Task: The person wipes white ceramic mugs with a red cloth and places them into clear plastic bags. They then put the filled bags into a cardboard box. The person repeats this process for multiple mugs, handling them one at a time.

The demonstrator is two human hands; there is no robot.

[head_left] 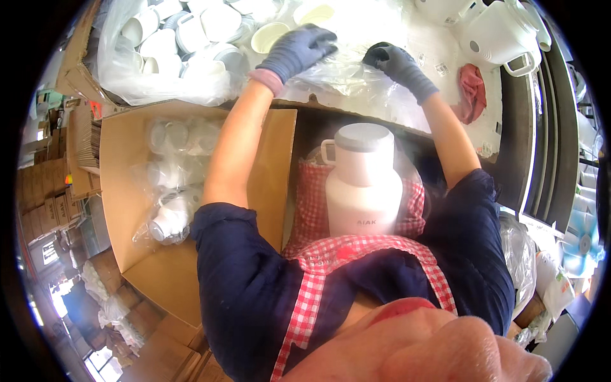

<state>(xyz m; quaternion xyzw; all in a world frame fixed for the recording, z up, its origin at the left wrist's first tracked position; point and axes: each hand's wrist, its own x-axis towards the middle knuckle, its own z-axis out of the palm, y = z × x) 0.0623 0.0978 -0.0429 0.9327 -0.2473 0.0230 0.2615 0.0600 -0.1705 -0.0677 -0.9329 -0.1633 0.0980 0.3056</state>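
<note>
Both my hands wear grey gloves and are over the white worktop (439, 38). My left hand (298, 51) is beside a pale cream cup (269, 37), its fingers stretched out to the right over crumpled clear plastic. Farther right, my right hand (396, 65) has its fingers curled at the edge of a clear plastic bag (353, 75); glare hides part of the grip. A white flask (364, 191) with a grey lid and a side handle stands upright in front of my body, touched by neither hand.
A plastic-lined carton (127, 79) of white and grey cup lids stands at the far left. Below it, an open cardboard box (264, 149) holds bagged white parts (170, 213). White jugs (499, 38) and a red cloth (471, 94) lie at the right.
</note>
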